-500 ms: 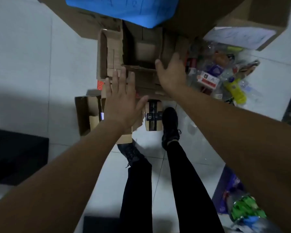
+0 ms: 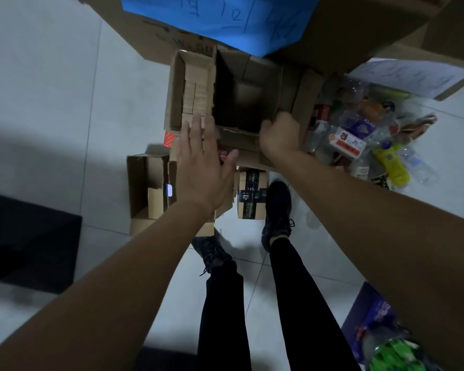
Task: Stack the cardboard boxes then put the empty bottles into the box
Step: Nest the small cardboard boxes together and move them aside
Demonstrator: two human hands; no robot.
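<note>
Left hand (image 2: 201, 170): flat, fingers straight, above the small boxes (image 2: 148, 188) on the floor (image 2: 51, 89).
Right hand (image 2: 279, 135): fingers curled over the near rim of the open box (image 2: 247, 89).
Empty bottles (image 2: 359, 135): heaped on the floor, just right of that box.

The 2 arms reach forward and down. The left hand (image 2: 204, 167) is flat, palm down, fingers straight. The right hand (image 2: 279, 136) curls its fingers over the cardboard box (image 2: 252, 68) at its near rim.

The open box (image 2: 273, 84) sits between a narrower box (image 2: 176, 87) at left and bottles (image 2: 356, 127) at right.
</note>
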